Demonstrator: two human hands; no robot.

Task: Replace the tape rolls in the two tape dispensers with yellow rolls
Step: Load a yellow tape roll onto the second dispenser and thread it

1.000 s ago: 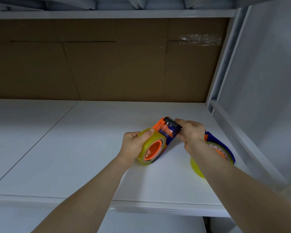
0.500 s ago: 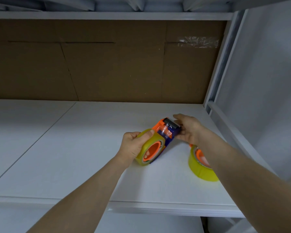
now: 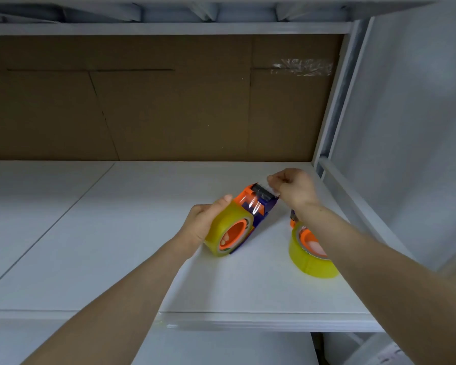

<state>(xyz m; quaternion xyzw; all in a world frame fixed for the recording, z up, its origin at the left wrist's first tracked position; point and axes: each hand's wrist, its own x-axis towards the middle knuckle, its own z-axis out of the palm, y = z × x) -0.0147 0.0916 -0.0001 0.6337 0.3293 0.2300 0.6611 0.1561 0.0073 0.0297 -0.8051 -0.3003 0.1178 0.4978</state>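
An orange and blue tape dispenser (image 3: 258,204) lies on the white shelf (image 3: 116,233), loaded with a yellow roll (image 3: 228,233). My left hand (image 3: 203,222) grips that roll from the left. My right hand (image 3: 292,188) pinches the tape's free end at the dispenser's black cutter end, fingers closed. A second dispenser (image 3: 294,219) with a yellow roll (image 3: 313,262) lies flat to the right, mostly hidden under my right forearm.
A brown cardboard panel (image 3: 169,101) backs the shelf. A white metal upright and side rail (image 3: 334,164) close off the right side. Another shelf runs overhead, and the shelf's front edge (image 3: 248,322) is near me.
My right hand has lifted from the dispenser's head and moved up and right with the tape end. The view has shifted, so more of the second roll shows.
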